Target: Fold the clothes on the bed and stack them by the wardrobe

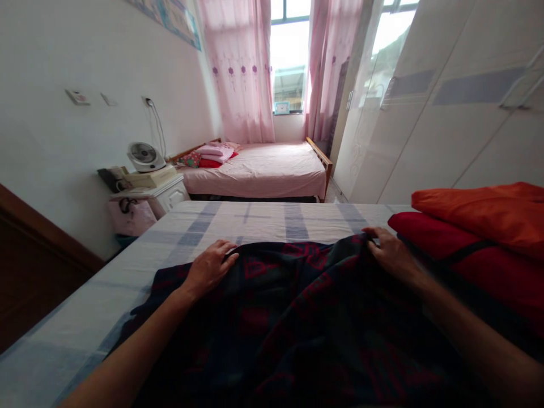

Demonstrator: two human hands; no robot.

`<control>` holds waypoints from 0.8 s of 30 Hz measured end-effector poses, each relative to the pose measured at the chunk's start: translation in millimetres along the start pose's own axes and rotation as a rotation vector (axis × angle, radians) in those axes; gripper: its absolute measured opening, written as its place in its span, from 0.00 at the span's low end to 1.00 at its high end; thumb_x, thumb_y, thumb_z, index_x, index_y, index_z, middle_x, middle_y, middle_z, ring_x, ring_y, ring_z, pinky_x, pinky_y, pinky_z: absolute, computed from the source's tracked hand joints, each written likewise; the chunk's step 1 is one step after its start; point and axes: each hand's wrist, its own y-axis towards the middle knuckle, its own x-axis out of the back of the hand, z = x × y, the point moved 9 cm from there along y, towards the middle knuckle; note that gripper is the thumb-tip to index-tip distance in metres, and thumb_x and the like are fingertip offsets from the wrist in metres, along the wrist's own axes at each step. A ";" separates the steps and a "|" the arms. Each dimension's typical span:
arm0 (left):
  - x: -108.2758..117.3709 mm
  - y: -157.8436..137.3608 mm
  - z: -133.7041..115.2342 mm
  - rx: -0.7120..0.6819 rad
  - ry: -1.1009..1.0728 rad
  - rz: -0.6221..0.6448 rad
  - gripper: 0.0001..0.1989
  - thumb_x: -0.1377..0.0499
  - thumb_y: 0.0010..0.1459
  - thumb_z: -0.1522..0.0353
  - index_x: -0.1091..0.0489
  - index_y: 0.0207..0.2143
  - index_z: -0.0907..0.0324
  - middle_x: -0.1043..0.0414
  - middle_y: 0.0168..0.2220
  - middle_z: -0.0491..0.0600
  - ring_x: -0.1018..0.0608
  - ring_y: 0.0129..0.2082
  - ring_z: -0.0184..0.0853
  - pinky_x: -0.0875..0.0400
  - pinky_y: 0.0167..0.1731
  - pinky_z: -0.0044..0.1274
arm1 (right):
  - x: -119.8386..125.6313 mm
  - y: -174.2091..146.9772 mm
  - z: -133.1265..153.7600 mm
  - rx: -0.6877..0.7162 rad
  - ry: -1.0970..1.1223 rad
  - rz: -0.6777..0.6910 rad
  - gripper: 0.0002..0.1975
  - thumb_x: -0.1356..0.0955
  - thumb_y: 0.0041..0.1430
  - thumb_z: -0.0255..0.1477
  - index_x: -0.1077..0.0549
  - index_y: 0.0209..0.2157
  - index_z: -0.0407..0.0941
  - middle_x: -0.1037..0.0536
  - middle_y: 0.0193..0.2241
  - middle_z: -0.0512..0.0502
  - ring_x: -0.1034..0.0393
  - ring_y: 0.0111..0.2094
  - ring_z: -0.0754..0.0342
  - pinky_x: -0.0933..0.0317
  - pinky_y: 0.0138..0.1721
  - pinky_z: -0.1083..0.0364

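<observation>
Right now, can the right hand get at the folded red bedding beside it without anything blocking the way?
Probably yes. The right hand grips the far edge of the dark plaid blanket, and the folded red bedding lies just to its right on the same bed, with nothing between them. The hand would have to release the blanket first.

pink bed (263,170), desk fan (144,157), pink curtains (240,73), white wardrobe (446,113), red quilts (476,238)

Both bare arms are reaching forward, well apart. The left hand (209,266) is lying palm down with fingers curled, while the right hand (393,252) is pinching with bent fingers.
</observation>
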 end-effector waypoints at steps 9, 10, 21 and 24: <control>64.0 -118.3 136.3 0.616 0.253 0.060 0.26 0.57 0.56 0.51 0.29 0.40 0.58 0.28 0.43 0.54 0.26 0.42 0.45 0.34 0.40 0.31 | 3.6 -38.7 123.8 0.443 0.009 0.096 0.13 0.41 0.61 0.37 0.31 0.43 0.49 0.30 0.45 0.49 0.36 0.47 0.52 0.43 0.50 0.51; 60.6 -124.8 142.6 0.658 0.216 0.120 0.27 0.58 0.56 0.49 0.28 0.38 0.57 0.27 0.40 0.53 0.25 0.41 0.45 0.35 0.39 0.31 | -5.9 -43.3 140.4 0.475 0.025 0.162 0.13 0.40 0.61 0.37 0.30 0.42 0.49 0.29 0.44 0.49 0.36 0.47 0.53 0.43 0.50 0.52; 47.8 -114.6 142.5 0.539 -0.103 0.097 0.14 0.45 0.45 0.56 0.31 0.24 0.57 0.28 0.25 0.46 0.27 0.28 0.35 0.39 0.29 0.23 | -82.8 -44.2 193.6 0.420 -0.193 0.333 0.09 0.37 0.56 0.30 0.27 0.37 0.46 0.27 0.38 0.47 0.35 0.44 0.50 0.45 0.44 0.51; 76.8 -106.9 139.6 0.522 -0.181 -0.104 0.15 0.48 0.48 0.56 0.31 0.29 0.57 0.29 0.28 0.44 0.27 0.30 0.33 0.37 0.32 0.22 | -71.9 -25.7 183.9 0.311 -0.080 0.278 0.10 0.39 0.58 0.29 0.27 0.36 0.47 0.26 0.38 0.50 0.33 0.39 0.54 0.44 0.41 0.55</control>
